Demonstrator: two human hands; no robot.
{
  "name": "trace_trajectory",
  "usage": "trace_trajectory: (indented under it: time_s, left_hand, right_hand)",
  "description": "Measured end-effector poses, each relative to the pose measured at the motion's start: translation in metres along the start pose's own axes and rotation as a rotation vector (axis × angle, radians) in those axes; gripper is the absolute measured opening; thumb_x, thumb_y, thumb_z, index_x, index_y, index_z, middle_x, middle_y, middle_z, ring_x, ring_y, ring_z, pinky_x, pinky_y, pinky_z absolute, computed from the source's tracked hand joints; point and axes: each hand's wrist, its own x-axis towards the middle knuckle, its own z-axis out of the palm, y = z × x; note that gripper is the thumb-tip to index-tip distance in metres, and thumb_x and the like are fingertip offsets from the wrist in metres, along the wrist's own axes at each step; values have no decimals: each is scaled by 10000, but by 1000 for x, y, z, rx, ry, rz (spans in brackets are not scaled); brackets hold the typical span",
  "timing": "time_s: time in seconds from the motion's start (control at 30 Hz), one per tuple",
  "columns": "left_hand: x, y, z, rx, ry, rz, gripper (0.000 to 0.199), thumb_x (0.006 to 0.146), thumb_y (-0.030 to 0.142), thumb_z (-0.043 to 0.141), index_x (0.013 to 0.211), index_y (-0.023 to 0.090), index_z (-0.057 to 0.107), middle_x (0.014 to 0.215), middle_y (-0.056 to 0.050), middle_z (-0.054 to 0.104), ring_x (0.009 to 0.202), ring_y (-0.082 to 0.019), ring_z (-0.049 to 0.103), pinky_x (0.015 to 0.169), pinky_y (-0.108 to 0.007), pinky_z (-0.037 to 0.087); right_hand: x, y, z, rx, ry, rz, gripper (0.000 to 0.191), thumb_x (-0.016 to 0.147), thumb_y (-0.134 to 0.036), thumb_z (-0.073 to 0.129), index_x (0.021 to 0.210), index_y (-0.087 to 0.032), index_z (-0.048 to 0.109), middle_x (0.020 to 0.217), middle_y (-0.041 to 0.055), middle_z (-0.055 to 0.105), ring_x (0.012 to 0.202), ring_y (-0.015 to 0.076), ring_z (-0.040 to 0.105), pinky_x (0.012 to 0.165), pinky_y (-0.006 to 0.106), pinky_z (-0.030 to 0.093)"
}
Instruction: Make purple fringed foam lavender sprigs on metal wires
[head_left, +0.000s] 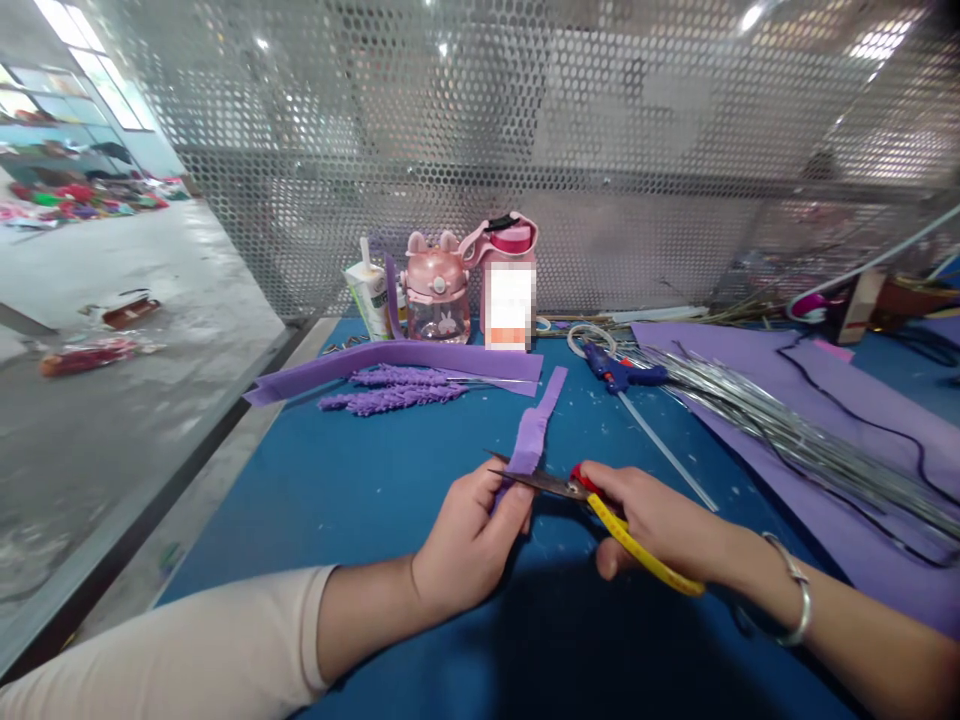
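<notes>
Between the pinched fingers of the left hand (471, 535), a purple strip (531, 440) points to one o'clock; at four, the right hand (660, 510) grips scissors (559, 487), blades slightly parted across it. Trimming seems in hand, calling next for a steady strip. Purple sprigs (405, 400) lie toward ten.

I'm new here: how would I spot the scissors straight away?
Start with the blue tabletop, then find the right hand, its wrist wearing a silver bracelet. The scissors are in that hand, dark blades pointing toward the left hand. Their red and yellow handles set them apart from the purple strip and blue glue gun nearby.
</notes>
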Motion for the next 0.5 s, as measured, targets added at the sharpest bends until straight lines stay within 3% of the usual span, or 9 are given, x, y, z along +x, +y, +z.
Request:
trace_trajectory:
  time_s: [0.23, 0.5]
  left_hand:
    - [1, -3, 0, 41, 4, 32, 291, 925, 291, 392, 683, 155, 481, 634, 19, 478, 594, -84, 437, 582, -212, 342]
    - [1, -3, 0, 45, 0, -31, 294, 923, 321, 387, 700, 158, 489, 623, 17, 478, 567, -91, 424, 551, -218, 329]
  right_hand:
    - [5, 7, 2, -49, 16, -52, 518, 596, -546, 733, 729, -223, 350, 595, -82, 411, 530, 102, 332, 466, 221, 228]
    - [4, 9, 3, -74, 45, -74, 429, 695, -554, 651, 751, -215, 394, 643, -44, 499, 548, 117, 403, 492, 228, 270]
